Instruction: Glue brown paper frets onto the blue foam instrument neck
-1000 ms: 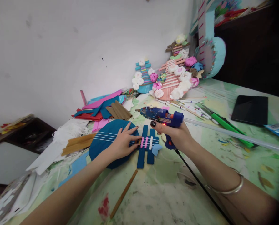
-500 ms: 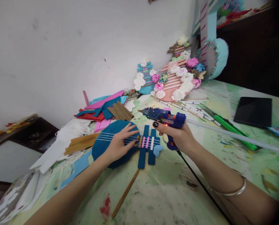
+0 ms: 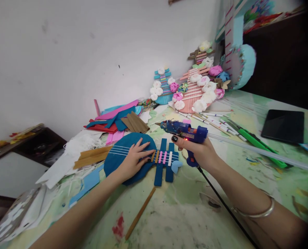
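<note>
My left hand [image 3: 135,159] lies with fingers spread on a dark blue paper guitar [image 3: 115,163], near where its round body meets the neck. White strings run along the guitar, crossed by brown, pink and white strips; a light blue leaf shape [image 3: 176,166] sits at its end. In my right hand [image 3: 204,154] is a blue hot glue gun [image 3: 186,131], its handle gripped and a red light lit. The nozzle points left, above the table and behind the guitar. A long clear glue stick [image 3: 249,147] extends from the gun's back. A brown paper strip [image 3: 140,213] lies in front.
Coloured paper pieces [image 3: 112,119] and white fringed paper [image 3: 66,159] are heaped at the left. Decorated paper guitars [image 3: 192,90] lean at the back wall. Markers [image 3: 216,123], green-handled scissors [image 3: 262,147] and a black tablet [image 3: 282,125] lie at right. The gun's cord [image 3: 221,204] trails forward.
The whole view has shifted slightly, so everything appears a little to the right. My left hand's fingers have moved slightly on the guitar; the glue gun stays in my right hand.
</note>
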Demonstrator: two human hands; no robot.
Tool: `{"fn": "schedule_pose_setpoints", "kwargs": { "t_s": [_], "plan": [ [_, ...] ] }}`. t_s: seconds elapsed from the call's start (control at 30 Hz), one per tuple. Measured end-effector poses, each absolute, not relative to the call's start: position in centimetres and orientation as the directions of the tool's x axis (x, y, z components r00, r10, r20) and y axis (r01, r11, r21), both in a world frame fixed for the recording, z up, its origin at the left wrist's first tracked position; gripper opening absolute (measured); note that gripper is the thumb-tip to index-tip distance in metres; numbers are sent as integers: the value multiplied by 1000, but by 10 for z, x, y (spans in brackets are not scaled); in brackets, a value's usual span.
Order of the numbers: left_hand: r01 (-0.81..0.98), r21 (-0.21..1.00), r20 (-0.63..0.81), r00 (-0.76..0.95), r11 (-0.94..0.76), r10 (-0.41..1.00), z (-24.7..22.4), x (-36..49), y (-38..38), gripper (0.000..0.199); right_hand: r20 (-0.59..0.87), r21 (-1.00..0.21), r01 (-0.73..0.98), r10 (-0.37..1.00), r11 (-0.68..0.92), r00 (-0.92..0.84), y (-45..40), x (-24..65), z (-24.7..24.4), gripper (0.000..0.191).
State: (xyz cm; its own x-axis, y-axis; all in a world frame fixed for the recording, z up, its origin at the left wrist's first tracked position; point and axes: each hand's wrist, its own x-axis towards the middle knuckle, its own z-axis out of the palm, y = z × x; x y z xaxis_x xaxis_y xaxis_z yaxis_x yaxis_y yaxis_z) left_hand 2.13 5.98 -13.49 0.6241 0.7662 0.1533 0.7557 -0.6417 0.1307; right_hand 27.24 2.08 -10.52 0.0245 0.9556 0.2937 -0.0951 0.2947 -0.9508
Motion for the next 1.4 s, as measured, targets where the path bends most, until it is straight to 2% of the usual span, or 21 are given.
{"fn": "schedule_pose_setpoints", "kwargs": {
  "t_s": [0.27,0.37,0.43,0.5,0.6,0.7,0.83,1.0,1.13,1.27,1.4],
  "plan": [
    [732,-12,143,676,-682,723,-132,25,61,36,298,-948,-113,954,298,24,21,273,-107,31],
    [723,-63,199,684,-688,701,-127,28,53,36,266,-958,-103,964,266,14,22,275,-110,32],
    [736,-34,276,657,-676,701,-123,30,38,34,256,-959,-122,967,255,4,22,275,-110,32],
    [770,59,315,589,-635,744,-120,29,15,27,262,-955,-147,965,260,1,21,274,-109,30],
    [861,183,156,450,-474,879,-121,24,-28,19,290,-947,-140,957,288,7,20,272,-105,28],
    [905,219,-67,387,-365,920,-130,15,-65,22,301,-947,-116,953,300,2,19,271,-104,28],
    [896,239,-136,413,-375,901,-141,7,-88,12,298,-950,-97,954,296,-15,19,269,-106,30],
    [890,304,-70,377,-340,924,-137,3,-87,15,281,-960,-28,960,280,-16,20,270,-110,33],
    [875,388,108,269,-290,957,-127,6,-57,15,234,-972,21,972,235,-21,22,271,-113,35],
    [922,269,224,221,-278,949,-127,21,-12,13,269,-963,-9,963,269,-34,22,271,-111,33],
    [956,114,228,238,-269,944,-135,36,12,12,266,-963,-45,964,265,-22,20,268,-108,34]
  ]
}}
